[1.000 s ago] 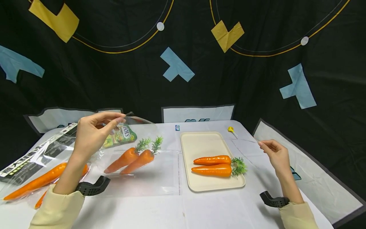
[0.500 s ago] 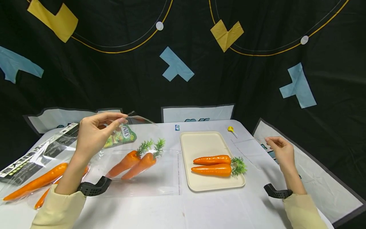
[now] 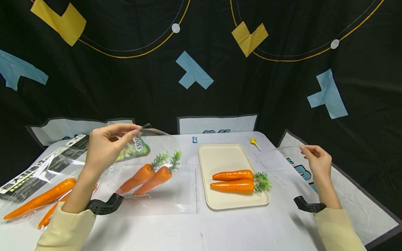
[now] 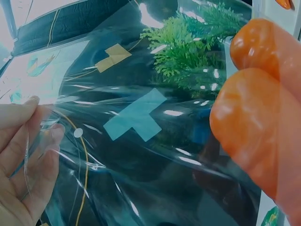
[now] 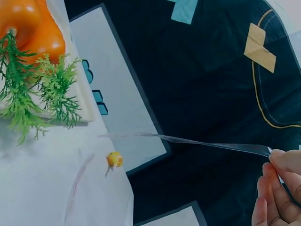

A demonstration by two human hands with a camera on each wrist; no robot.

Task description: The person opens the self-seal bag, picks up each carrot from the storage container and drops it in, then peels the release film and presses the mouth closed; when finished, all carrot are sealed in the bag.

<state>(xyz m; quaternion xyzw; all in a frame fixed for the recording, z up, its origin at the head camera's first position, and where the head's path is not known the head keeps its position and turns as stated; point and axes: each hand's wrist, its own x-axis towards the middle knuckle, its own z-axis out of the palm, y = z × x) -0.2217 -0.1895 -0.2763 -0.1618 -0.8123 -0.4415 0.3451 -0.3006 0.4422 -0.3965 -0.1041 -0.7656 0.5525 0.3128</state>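
Right hand (image 5: 277, 193) at lower right corner, fingertips pinching edge of clear plastic sheet (image 5: 207, 142), which runs leftward in the air. Below it, small yellow candy (image 5: 114, 159) on white table (image 5: 56, 188). Two carrots (image 5: 33, 28) with green tops, upper left.

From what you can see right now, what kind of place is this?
Probably a staged recording setup rather than a kitchen: a black backdrop with taped paper shapes hangs behind a white-covered table, and plastic-looking carrots lie on a cream tray. Both hands wear wrist cameras.
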